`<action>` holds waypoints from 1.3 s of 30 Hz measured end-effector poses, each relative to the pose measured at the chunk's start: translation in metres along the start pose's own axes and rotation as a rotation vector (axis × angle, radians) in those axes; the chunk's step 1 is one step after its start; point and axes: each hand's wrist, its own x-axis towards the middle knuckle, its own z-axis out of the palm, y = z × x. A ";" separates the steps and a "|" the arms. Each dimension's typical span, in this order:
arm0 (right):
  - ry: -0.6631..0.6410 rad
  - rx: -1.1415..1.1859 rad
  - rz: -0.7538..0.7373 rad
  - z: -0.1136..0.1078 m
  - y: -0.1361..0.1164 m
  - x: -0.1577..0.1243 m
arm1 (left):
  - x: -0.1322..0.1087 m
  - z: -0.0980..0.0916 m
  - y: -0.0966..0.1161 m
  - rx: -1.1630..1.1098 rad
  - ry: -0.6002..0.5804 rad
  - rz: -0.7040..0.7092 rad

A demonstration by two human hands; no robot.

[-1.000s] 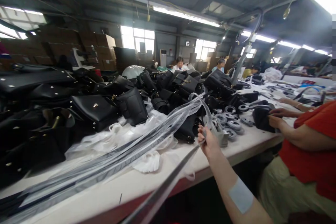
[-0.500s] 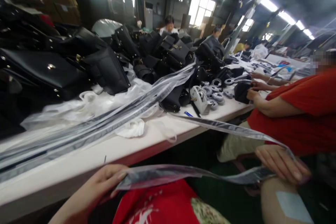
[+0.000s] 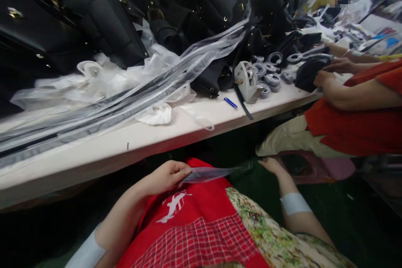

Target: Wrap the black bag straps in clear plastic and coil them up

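Note:
My left hand [image 3: 165, 176] pinches one end of a clear plastic bag [image 3: 209, 172] just above my lap, below the table edge. My right hand [image 3: 272, 166] holds the bag's other end, its fingers mostly hidden behind the dark strip. A red apron [image 3: 191, 226] covers my lap. On the table above lies a long sheaf of the same clear bags [image 3: 125, 100], running from the left edge up to the right. Behind the sheaf is a heap of black handbags [image 3: 103, 21].
A grey tape dispenser [image 3: 246, 81] and several tape rolls [image 3: 270, 79] stand near the white table's edge [image 3: 141, 142], with a blue pen [image 3: 230, 102] beside them. A person in a red top [image 3: 354, 125] works at my right, hands on a black bag [image 3: 306, 73].
My hands drew one bag off the table and down to my lap, coming closer together. The view tilted downward from the hall to the table edge.

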 end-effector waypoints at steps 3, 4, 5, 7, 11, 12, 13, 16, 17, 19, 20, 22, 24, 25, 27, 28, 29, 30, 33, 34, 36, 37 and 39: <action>-0.215 0.122 -0.179 0.044 -0.060 0.007 | 0.002 0.009 0.006 0.037 0.018 -0.018; -0.339 0.190 -0.281 0.060 -0.082 0.002 | 0.002 0.011 0.008 0.038 0.023 -0.018; -0.529 0.282 -0.430 0.075 -0.103 -0.005 | 0.001 0.012 0.011 0.034 0.031 -0.019; -0.874 0.337 -0.615 0.099 -0.139 -0.025 | -0.003 0.010 0.013 0.013 0.064 -0.022; -1.146 0.231 -0.621 0.115 -0.169 -0.047 | -0.027 -0.003 0.003 -0.074 0.043 -0.020; -1.133 0.222 -0.617 0.115 -0.171 -0.047 | -0.036 -0.008 -0.003 -0.100 0.003 -0.041; -1.115 0.216 -0.628 0.114 -0.171 -0.045 | -0.045 -0.012 -0.009 -0.127 -0.045 -0.075; -1.089 0.173 -0.684 0.112 -0.170 -0.037 | -0.068 -0.022 -0.026 -0.240 -0.172 -0.182; -1.089 0.157 -0.696 0.112 -0.169 -0.036 | -0.073 -0.024 -0.031 -0.297 -0.188 -0.197; -1.070 0.158 -0.704 0.113 -0.169 -0.036 | -0.079 -0.026 -0.037 -0.413 -0.189 -0.195; -1.041 0.175 -0.707 0.113 -0.168 -0.035 | -0.080 -0.027 -0.040 -0.458 -0.187 -0.190; -0.953 0.228 -0.704 0.112 -0.166 -0.033 | -0.081 -0.027 -0.044 -0.503 -0.205 -0.192; -0.861 0.270 -0.688 0.107 -0.163 -0.026 | -0.082 -0.027 -0.046 -0.522 -0.246 -0.221; -0.832 0.276 -0.679 0.103 -0.161 -0.022 | -0.083 -0.028 -0.046 -0.538 -0.255 -0.235; -0.807 0.271 -0.688 0.096 -0.159 -0.016 | -0.083 -0.030 -0.039 -0.618 -0.229 -0.212; -0.814 0.260 -0.716 0.094 -0.160 -0.015 | -0.082 -0.032 -0.032 -0.693 -0.188 -0.163; -0.828 0.235 -0.758 0.093 -0.162 -0.017 | -0.079 -0.034 -0.023 -0.786 -0.123 -0.085; -0.848 0.196 -0.808 0.093 -0.166 -0.021 | -0.073 -0.037 -0.010 -0.888 -0.032 0.019; -0.943 0.073 -0.933 0.102 -0.184 -0.046 | -0.042 -0.043 0.031 -1.113 0.311 0.383; -0.985 0.064 -0.951 0.105 -0.191 -0.055 | -0.027 -0.045 0.042 -1.116 0.422 0.482; -1.090 0.121 -0.940 0.110 -0.204 -0.070 | 0.002 -0.044 0.055 -0.997 0.613 0.607; -1.137 0.170 -0.917 0.110 -0.208 -0.074 | 0.015 -0.042 0.055 -0.873 0.692 0.636; -1.197 0.279 -0.849 0.106 -0.214 -0.075 | 0.034 -0.034 0.047 -0.481 0.809 0.627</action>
